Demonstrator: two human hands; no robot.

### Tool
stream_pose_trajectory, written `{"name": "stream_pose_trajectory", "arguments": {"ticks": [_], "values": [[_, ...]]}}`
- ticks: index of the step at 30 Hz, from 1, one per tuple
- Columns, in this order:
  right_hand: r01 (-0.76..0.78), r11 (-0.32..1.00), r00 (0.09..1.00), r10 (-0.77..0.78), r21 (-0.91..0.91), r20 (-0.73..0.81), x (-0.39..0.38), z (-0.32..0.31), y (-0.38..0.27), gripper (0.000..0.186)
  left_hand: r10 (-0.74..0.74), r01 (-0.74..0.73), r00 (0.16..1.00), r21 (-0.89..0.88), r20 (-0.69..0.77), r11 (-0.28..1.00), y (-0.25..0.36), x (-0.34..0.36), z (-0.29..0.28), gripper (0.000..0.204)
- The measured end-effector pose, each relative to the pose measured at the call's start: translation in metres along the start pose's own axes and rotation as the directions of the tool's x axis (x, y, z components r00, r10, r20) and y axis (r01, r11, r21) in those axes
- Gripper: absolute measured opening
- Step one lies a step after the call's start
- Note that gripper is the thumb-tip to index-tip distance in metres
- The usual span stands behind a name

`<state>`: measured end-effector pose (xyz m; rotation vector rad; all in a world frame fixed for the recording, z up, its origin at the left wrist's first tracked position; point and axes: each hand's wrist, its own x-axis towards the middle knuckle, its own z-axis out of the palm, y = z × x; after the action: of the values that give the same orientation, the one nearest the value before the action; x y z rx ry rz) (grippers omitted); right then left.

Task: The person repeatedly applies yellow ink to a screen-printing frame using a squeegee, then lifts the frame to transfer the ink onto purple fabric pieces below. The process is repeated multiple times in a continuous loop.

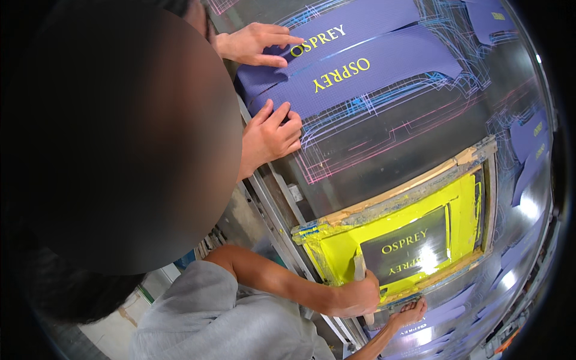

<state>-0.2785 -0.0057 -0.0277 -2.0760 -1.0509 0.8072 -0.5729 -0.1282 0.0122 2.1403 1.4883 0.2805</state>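
Observation:
My left hand (359, 295) is closed around a flat, pale wooden-looking squeegee (360, 268), at the lower left of a screen-printing frame (396, 210). Bright yellow ink coats the mesh around a dark window that carries lettering. By the frame's lower edge my right hand (413, 312) has its fingers curled on the rim. Beyond the frame, a co-worker's two hands (259, 45) (277, 133) rest on the left ends of two purple fabric pieces (384, 66) with yellow printed lettering. Those fingers are spread.
A person's head (120, 138) fills the left side, close by. The dark table (384, 141) bears many pink, blue and white outlines. More purple pieces (531, 144) lie along the right and under the frame's near side. A metal rail (273, 207) runs along the table's left edge.

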Motion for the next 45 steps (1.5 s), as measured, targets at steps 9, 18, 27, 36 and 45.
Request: {"name": "stream_pose_trajectory", "arguments": {"ticks": [9, 18, 27, 36, 45], "values": [[0.042, 0.999, 0.999, -0.042, -0.017, 0.012, 0.029, -0.003, 0.048, 0.019, 0.061, -0.039, 0.958, 0.085, -0.279, 0.996, -0.015, -0.004, 0.044, 0.031], [0.153, 0.988, 0.981, -0.154, 0.022, 0.116, -0.033, 0.038, 0.047, 0.025, -0.041, -0.007, 0.876, -0.099, -0.48, 0.995, -0.004, -0.025, 0.101, 0.026], [0.081, 0.995, 0.992, -0.086, 0.062, 0.087, -0.007, -0.015, 0.046, 0.026, 0.036, -0.054, 0.986, -0.106, -0.165, 0.993, 0.024, -0.011, 0.066, 0.023], [0.075, 0.997, 0.997, -0.075, -0.033, 0.006, 0.033, 0.015, -0.008, 0.026, 0.068, -0.044, 0.972, 0.108, -0.226, 0.993, -0.024, 0.006, -0.003, 0.031], [0.093, 0.994, 0.995, -0.091, -0.055, 0.047, 0.04, 0.068, -0.034, 0.019, 0.052, -0.086, 0.961, -0.115, -0.272, 0.99, -0.097, 0.018, -0.021, 0.032]]}}
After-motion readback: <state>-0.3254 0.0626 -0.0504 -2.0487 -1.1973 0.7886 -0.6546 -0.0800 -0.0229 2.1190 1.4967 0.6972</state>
